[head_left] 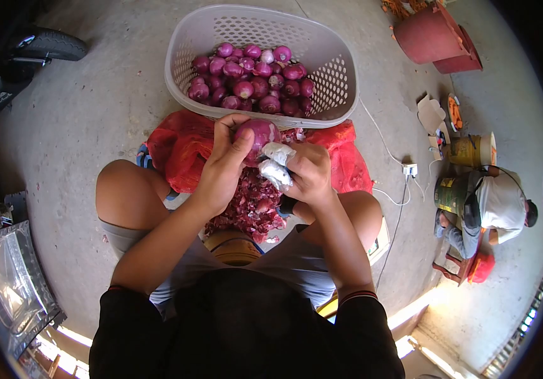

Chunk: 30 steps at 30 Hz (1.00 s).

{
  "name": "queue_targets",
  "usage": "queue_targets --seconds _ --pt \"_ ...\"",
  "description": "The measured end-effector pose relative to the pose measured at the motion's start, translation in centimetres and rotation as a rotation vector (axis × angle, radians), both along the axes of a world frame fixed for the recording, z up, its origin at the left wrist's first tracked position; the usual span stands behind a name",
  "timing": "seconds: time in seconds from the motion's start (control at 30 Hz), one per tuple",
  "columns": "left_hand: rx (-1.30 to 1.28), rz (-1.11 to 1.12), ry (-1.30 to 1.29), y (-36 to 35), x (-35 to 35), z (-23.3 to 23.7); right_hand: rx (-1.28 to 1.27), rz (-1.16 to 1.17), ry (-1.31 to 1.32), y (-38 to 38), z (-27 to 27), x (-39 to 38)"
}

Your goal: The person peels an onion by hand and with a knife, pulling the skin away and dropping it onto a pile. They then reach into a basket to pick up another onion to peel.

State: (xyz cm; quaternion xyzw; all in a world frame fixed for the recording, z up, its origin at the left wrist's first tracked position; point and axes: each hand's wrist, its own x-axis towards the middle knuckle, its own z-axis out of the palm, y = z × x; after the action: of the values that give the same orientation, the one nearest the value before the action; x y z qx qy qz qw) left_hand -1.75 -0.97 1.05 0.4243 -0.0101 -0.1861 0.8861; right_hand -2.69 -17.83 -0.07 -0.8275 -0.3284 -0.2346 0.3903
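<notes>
My left hand holds a large purple onion, its thumb on the near side. My right hand is closed at the onion's right side; white wrapping covers its thumb and finger, and whether a tool is inside it I cannot make out. Beyond both hands stands a grey plastic basket with many peeled purple onions. Below the hands, between my knees, lies a heap of red onion skins. Red mesh sacking spreads on both sides of the heap, under the basket's near edge.
On the right another person sits beside a green bucket and a yellow bucket. A power strip with cables lies on the floor. Red tubs stand at the upper right, a wheel at the upper left.
</notes>
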Motion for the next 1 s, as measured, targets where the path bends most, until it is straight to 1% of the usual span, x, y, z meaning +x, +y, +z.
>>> queue_targets --seconds 0.07,0.2,0.3,0.37,0.43,0.47,0.6,0.7,0.83,0.9,1.0 --pt "-0.039 -0.015 0.012 0.2 0.1 0.2 -0.009 0.058 0.017 -0.1 -0.1 -0.2" --pt "-0.037 -0.016 0.004 0.4 0.6 0.4 -0.012 0.044 0.049 0.0 0.4 -0.4" --pt "-0.033 0.007 0.008 0.5 0.6 0.4 0.082 -0.029 0.072 -0.4 0.5 -0.2" --pt "-0.021 0.008 0.015 0.5 0.6 0.5 0.138 -0.085 0.143 -0.7 0.9 -0.4" --pt "0.004 0.000 0.017 0.6 0.6 0.8 0.253 -0.140 0.347 -0.7 0.5 -0.7" --pt "-0.011 -0.017 0.029 0.7 0.6 0.8 0.226 -0.141 0.377 -0.9 0.4 -0.6" --pt "-0.056 -0.054 0.053 0.9 0.8 1.0 0.254 -0.128 0.420 -1.0 0.6 -0.2" --pt "-0.107 -0.060 0.055 1.0 0.9 0.6 0.458 -0.050 0.770 -1.3 1.4 -0.6" --pt "-0.191 -0.093 0.114 1.3 1.0 0.2 0.405 -0.101 0.785 -1.0 2.1 -0.5" --pt "-0.205 -0.091 0.151 1.4 1.1 0.2 0.350 -0.125 0.795 -1.2 2.1 -0.5" --pt "-0.194 -0.080 0.204 1.2 1.1 0.8 0.339 -0.116 0.843 -1.4 2.2 -0.6"
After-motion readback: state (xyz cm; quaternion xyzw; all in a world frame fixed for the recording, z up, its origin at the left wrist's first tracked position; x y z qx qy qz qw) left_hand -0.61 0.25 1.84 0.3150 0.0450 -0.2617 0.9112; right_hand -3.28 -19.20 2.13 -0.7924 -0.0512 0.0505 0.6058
